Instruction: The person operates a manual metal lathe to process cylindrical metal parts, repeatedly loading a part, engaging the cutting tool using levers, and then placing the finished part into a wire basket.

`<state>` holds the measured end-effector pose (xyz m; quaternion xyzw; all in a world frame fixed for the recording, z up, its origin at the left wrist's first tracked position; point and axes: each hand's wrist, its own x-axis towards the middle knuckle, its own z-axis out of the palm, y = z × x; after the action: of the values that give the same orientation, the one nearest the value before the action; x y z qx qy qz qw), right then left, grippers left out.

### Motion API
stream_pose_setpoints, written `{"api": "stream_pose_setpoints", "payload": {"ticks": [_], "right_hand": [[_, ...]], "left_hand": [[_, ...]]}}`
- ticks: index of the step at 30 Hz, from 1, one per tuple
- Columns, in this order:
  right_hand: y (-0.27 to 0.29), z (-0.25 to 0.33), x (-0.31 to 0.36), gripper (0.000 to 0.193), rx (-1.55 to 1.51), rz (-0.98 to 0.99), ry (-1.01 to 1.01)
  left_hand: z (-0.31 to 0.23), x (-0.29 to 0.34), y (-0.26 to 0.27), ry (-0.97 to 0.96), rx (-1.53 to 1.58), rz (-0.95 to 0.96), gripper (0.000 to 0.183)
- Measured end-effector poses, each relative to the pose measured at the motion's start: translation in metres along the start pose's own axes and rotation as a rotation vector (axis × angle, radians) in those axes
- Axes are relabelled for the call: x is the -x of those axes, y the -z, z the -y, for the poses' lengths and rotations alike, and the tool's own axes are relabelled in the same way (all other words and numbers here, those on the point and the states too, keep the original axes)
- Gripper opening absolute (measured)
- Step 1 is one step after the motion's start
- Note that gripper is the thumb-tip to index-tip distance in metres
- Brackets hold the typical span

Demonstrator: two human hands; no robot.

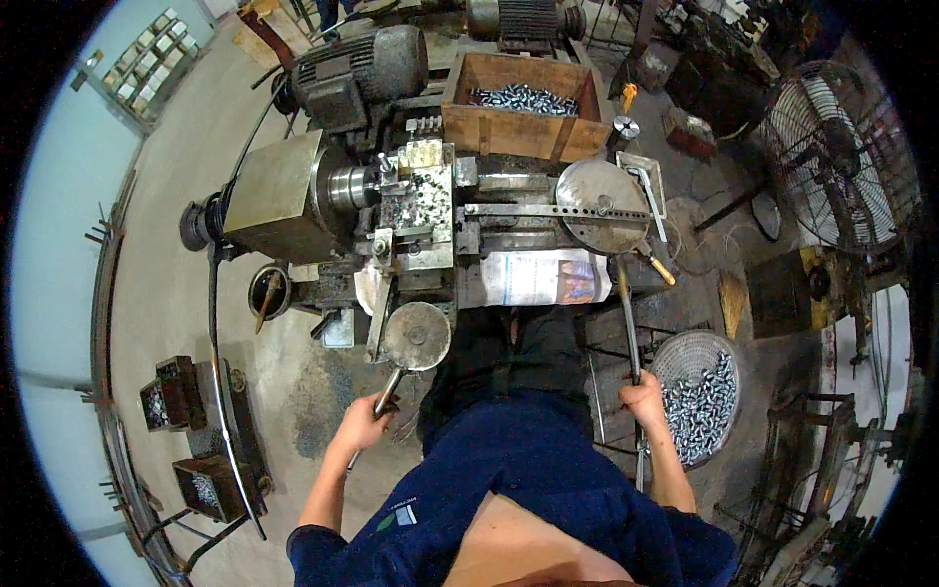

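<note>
Workshop floor of stained concrete surrounds a lathe [391, 196], seen from above its operator. Left hand [364, 426] is closed around the handle of a lever [383, 401] that runs up to a round disc [417, 336] just ahead of it; right hand [646, 399] grips a long lever bar [627, 323] reaching forward to the machine. Just right of the right hand stands a basket [675, 354] of small metal parts [699, 406], and a wooden crate [523, 132] lies well beyond both hands.

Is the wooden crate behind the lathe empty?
No, the wooden crate holds a heap of small shiny metal parts along its far side.
</note>
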<state>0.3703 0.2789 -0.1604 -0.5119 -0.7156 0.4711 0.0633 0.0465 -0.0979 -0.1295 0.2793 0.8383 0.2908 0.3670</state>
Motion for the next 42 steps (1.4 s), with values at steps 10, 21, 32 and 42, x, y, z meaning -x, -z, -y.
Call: {"api": "stream_pose_setpoints", "payload": {"ticks": [10, 21, 32, 42], "right_hand": [[0.058, -0.031, -0.059, 0.029, 0.860, -0.234, 0.114], [0.127, 0.013, -0.214, 0.046, 1.023, -0.850, -0.124], [0.014, 0.000, -0.103, 0.050, 0.435, -0.433, 0.160], [0.006, 0.048, -0.087, 0.039, 0.357, -0.245, 0.253]], "left_hand": [[-0.001, 0.004, 0.004, 0.025, -0.007, 0.040, 0.024], [0.006, -0.009, 0.025, 0.042, 0.407, 0.305, 0.034], [0.176, -0.132, 0.111, 0.131, -0.801, -0.375, 0.038], [0.228, -0.184, 0.043, 0.468, -0.479, -0.624, 0.040]]}}
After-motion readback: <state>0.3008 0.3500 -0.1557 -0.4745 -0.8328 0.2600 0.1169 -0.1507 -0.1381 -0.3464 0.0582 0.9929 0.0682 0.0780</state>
